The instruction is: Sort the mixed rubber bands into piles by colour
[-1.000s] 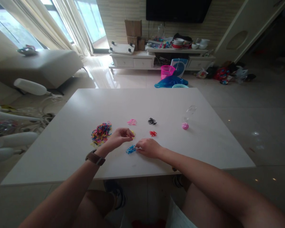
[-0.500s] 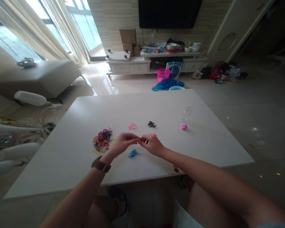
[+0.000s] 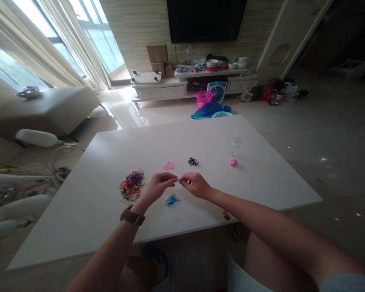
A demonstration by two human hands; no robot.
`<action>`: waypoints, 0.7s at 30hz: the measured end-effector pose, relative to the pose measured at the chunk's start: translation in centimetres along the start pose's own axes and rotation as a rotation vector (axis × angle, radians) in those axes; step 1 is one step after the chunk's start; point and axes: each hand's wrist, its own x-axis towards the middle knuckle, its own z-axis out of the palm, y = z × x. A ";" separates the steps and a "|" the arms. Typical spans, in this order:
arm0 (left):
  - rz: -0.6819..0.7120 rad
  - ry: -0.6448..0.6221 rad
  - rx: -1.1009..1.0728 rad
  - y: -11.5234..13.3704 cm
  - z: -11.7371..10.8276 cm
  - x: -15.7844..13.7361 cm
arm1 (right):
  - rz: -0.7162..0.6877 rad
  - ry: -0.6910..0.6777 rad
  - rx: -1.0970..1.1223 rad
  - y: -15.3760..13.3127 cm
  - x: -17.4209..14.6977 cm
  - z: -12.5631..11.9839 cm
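My left hand [image 3: 158, 186] and my right hand [image 3: 196, 185] meet above the table, fingertips pinched and nearly touching. Between them runs a small dark band [image 3: 178, 179], thin and too small to make out fully. Just left of my left hand lies a heap of mixed coloured bands [image 3: 131, 184]. A small blue bunch of bands [image 3: 172, 200] rests on the near side of my hands. Beyond them are a pink bunch [image 3: 168, 165] and a black bunch [image 3: 193, 162].
On the white table [image 3: 115, 227], a pink ball-like object [image 3: 233, 162] lies beside a clear container [image 3: 237, 142] to the right. A small dark and yellow item [image 3: 226, 215] sits by the near edge. White lamp shades [image 3: 36, 138] stand close at the left.
The camera view has shifted slightly. Both hands stay pinched together, and a dark band now shows more clearly between the fingertips. The red piece behind my right hand is now hidden.
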 end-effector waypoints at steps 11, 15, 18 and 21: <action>-0.105 0.140 -0.064 0.3 -0.3 0.1 | 0.190 0.071 -0.480 5.3 2.5 -3.6; -0.103 0.125 -0.062 -0.2 -0.2 0.4 | 0.268 0.101 -0.522 6.9 3.0 -4.5; -0.099 0.111 -0.052 -0.6 0.0 0.6 | 0.283 0.102 -0.526 7.1 2.9 -4.7; -0.106 0.090 -0.034 -0.9 0.2 0.6 | 0.287 0.111 -0.521 6.7 2.8 -4.9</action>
